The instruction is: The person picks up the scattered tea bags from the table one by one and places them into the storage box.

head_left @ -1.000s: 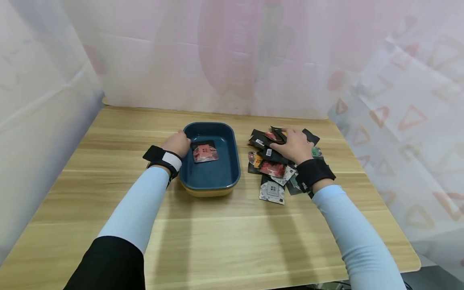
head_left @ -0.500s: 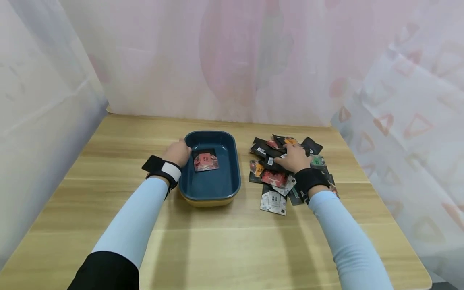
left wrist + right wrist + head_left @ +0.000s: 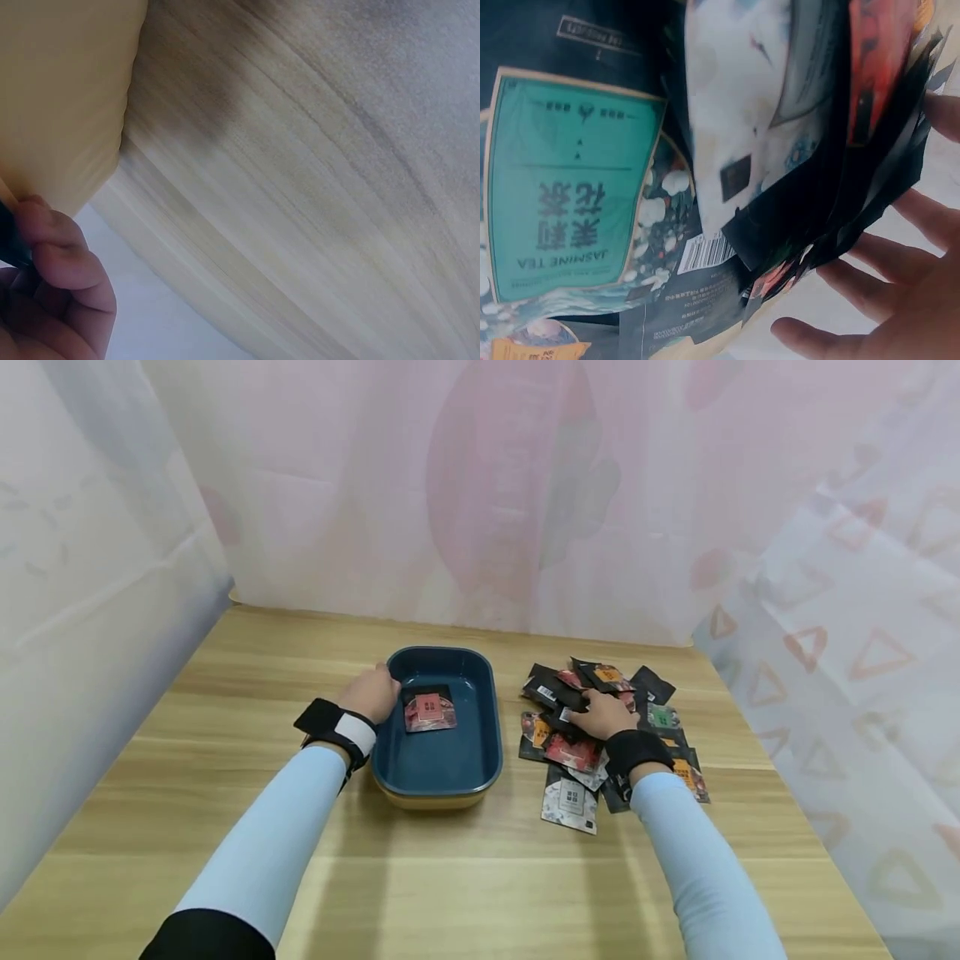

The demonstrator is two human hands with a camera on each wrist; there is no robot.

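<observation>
On the desk [image 3: 480, 877]: left hand [image 3: 369, 693] gripping tray [image 3: 480, 777] rim; right hand [image 3: 600, 714], fingers spread, on packets [image 3: 570, 797].

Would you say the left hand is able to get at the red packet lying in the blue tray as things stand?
Probably yes. The left hand grips the blue tray at its left rim, and the red packet lies uncovered just inside, with nothing between them.
</observation>
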